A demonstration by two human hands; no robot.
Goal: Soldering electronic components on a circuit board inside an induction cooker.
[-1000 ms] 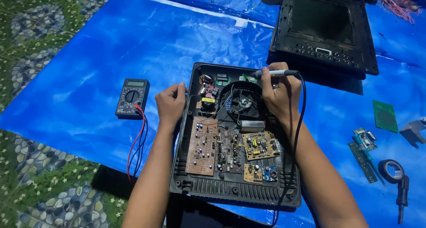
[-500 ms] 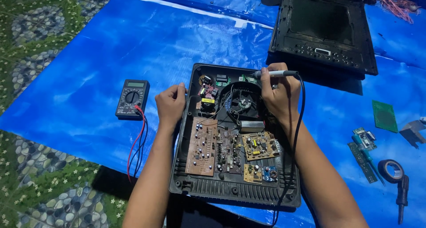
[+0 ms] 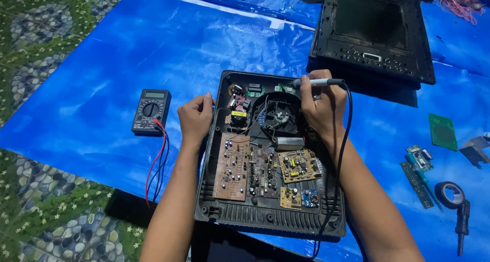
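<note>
Gripping a soldering iron [image 3: 317, 82], right hand [image 3: 322, 106] hovers over the open casing [image 3: 270, 218]; left hand [image 3: 195, 118] clenches its edge.

Both forearms reach forward, left hand [image 3: 195, 118] and right hand [image 3: 321, 106] curled.

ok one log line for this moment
left hand: grips case edge | right hand: holds iron over boards | meter: left, on tarp

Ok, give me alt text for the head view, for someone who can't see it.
A right hand holds a corded soldering iron over an opened black case full of circuit boards, while the left hand grips its left edge. A multimeter lies left on the blue tarp.
</note>
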